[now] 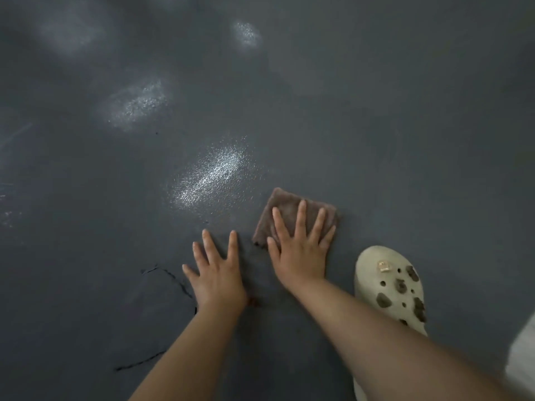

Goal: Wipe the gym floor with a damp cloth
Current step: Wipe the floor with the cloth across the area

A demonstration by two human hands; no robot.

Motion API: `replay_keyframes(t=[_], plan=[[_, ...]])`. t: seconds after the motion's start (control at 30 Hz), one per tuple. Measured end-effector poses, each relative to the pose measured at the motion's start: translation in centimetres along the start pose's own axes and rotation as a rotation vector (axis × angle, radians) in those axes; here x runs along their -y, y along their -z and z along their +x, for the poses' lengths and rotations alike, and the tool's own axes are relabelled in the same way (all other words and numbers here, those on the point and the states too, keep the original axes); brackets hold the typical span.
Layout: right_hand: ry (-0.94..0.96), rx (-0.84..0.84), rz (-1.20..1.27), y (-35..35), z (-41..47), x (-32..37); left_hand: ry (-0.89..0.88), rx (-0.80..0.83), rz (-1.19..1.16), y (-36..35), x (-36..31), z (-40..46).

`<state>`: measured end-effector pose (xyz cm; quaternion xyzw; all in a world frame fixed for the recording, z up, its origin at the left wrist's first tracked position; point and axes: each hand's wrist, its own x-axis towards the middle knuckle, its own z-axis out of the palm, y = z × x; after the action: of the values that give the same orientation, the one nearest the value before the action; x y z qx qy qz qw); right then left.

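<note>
Pressing a folded brown cloth (289, 217) onto dark grey textured gym floor (376, 111) at five o'clock, right hand (299, 253) fingers spread flat; left hand (217, 273) bracing alongside, fingers splayed. Seemingly midway: wet-looking sheen at twelve o'clock, much floor remaining.

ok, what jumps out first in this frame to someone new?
Two bare hands flat on the dark grey textured floor: the right hand presses a folded brown cloth, the left hand rests on the floor beside it. A cream perforated clog stands lower right, and bright glare patches lie just beyond the cloth.
</note>
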<state>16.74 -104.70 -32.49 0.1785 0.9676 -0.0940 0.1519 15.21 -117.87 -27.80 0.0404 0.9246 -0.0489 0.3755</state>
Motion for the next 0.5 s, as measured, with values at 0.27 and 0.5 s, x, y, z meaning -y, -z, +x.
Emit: replay_keyframes(t=[0.27, 0.5], plan=[[-0.066, -0.008, -0.041, 3.7, 8.1, -5.9, -0.006, 0.079, -0.047, -1.6, -0.1, -2.5], [-0.555, -0.036, 0.158, 2.8, 4.9, -4.4, -0.005, 0.045, -0.100, -2.3, -1.2, -2.6]])
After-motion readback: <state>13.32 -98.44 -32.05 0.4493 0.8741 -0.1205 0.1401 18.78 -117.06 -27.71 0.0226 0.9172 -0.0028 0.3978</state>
